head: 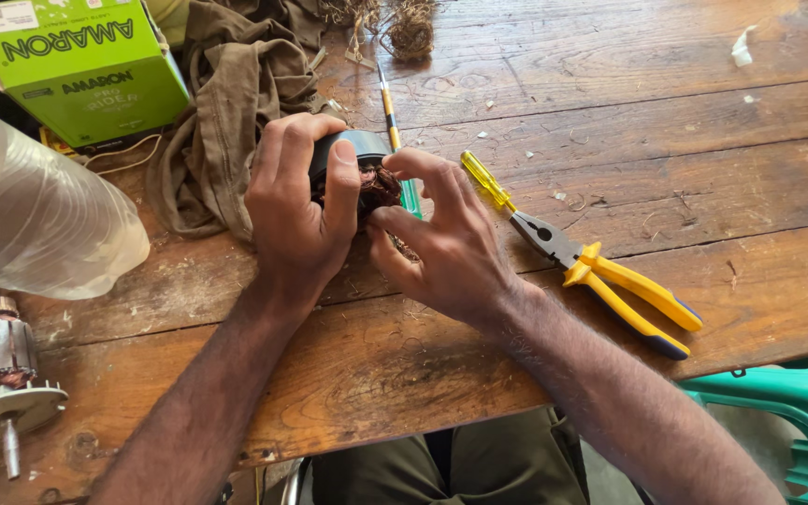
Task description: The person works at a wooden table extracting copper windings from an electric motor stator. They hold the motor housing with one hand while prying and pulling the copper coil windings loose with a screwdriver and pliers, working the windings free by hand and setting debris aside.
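While the left hand wraps its fingers over a round motor stator with coppery windings, the right hand pinches at those windings with narrow fingers. It sits mid-table on the wooden table. Yellow-handled pliers lie just right; a green box and brown cloth lie far left.

The table is rough, scratched wood. The pliers show dull metal jaws with glossy yellow plastic grips. The cloth is matt and crumpled.
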Tool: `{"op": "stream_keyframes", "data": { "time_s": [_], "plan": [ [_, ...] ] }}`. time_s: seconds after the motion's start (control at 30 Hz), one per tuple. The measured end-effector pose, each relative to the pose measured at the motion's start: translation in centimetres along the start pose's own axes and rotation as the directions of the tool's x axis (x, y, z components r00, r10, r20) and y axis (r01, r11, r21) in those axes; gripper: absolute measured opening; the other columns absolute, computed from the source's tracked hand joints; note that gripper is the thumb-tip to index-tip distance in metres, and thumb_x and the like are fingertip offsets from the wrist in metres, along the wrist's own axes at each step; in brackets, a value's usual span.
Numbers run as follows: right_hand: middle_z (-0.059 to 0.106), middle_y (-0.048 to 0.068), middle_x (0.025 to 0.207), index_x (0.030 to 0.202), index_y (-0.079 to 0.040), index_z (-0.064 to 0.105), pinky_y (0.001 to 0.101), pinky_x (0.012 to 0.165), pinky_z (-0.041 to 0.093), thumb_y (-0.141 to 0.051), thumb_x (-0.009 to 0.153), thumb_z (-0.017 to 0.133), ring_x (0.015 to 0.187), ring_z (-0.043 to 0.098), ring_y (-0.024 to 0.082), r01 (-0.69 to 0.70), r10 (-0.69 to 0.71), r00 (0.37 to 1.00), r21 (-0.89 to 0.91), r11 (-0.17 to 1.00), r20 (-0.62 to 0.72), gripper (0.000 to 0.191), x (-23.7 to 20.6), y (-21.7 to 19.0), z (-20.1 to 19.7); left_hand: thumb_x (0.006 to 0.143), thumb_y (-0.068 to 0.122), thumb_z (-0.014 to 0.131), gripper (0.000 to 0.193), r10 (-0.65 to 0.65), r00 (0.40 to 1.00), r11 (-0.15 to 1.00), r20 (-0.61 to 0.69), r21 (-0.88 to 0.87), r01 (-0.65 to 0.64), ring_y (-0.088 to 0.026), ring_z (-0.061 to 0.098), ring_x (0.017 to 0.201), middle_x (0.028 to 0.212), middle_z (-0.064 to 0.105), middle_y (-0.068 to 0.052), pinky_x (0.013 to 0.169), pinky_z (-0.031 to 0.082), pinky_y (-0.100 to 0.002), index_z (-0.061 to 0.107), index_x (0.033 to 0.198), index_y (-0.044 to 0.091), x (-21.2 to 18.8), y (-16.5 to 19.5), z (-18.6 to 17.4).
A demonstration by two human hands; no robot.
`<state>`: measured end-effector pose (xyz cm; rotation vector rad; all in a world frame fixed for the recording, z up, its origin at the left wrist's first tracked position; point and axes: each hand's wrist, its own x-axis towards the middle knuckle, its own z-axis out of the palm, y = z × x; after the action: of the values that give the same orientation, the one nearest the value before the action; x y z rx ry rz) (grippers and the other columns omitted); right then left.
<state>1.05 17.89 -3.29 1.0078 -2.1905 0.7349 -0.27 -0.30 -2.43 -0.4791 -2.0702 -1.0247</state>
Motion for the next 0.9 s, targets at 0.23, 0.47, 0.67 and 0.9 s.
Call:
{"op": "stream_keyframes", "data": {
  "time_s": [0.23,0.47,0.67,0.9],
  "plan": [
    [0.047,0.020,0.141,0.101,-0.002,0.075,0.0481,0.103,0.054,-0.020,0.086,0.082,0.125,0.054,0.035,-0.006,0.007,0.999,-0.028,1.000,0.041,0.025,0.01,0.02,-0.05,0.111,0.016,0.059,0.019,0.006,1.000,1.000,-0.002,-0.006,-0.006,-0.030,0.068,0.103,0.116,0.064,-0.016,0.095,0.056,-0.042,0.062,0.121,0.001,0.00,-0.02,-0.04],
    [0.044,0.019,0.146,0.100,-0.003,0.076,0.0480,0.108,0.050,-0.016,0.084,0.082,0.130,0.053,0.036,-0.027,0.031,0.996,-0.045,0.999,0.082,0.021,0.08,-0.22,-0.40,0.112,0.017,0.059,0.019,0.007,1.000,1.000,0.006,-0.007,-0.007,-0.031,0.068,0.105,0.116,0.064,-0.017,0.093,0.056,-0.041,0.062,0.122,0.001,0.01,0.05,-0.21],
    [0.046,0.019,0.148,0.102,-0.003,0.076,0.0475,0.110,0.050,-0.011,0.083,0.080,0.132,0.054,0.035,-0.039,0.041,0.995,-0.017,0.999,0.088,0.021,0.12,-0.17,-0.47,0.112,0.018,0.059,0.020,0.006,1.000,1.000,0.012,-0.002,-0.006,-0.031,0.068,0.106,0.116,0.064,-0.016,0.095,0.055,-0.042,0.062,0.122,0.001,0.03,0.04,-0.29],
    [0.049,0.018,0.146,0.102,-0.004,0.076,0.0480,0.110,0.050,-0.009,0.082,0.080,0.133,0.053,0.036,0.014,-0.010,0.997,-0.059,0.998,0.071,0.021,0.05,-0.07,-0.80,0.110,0.021,0.061,0.022,0.061,0.998,0.994,0.035,0.086,-0.064,-0.029,0.060,0.110,0.118,0.064,-0.015,0.099,0.050,-0.042,0.063,0.123,0.003,-0.08,-0.54,-0.36]
  ]
}}
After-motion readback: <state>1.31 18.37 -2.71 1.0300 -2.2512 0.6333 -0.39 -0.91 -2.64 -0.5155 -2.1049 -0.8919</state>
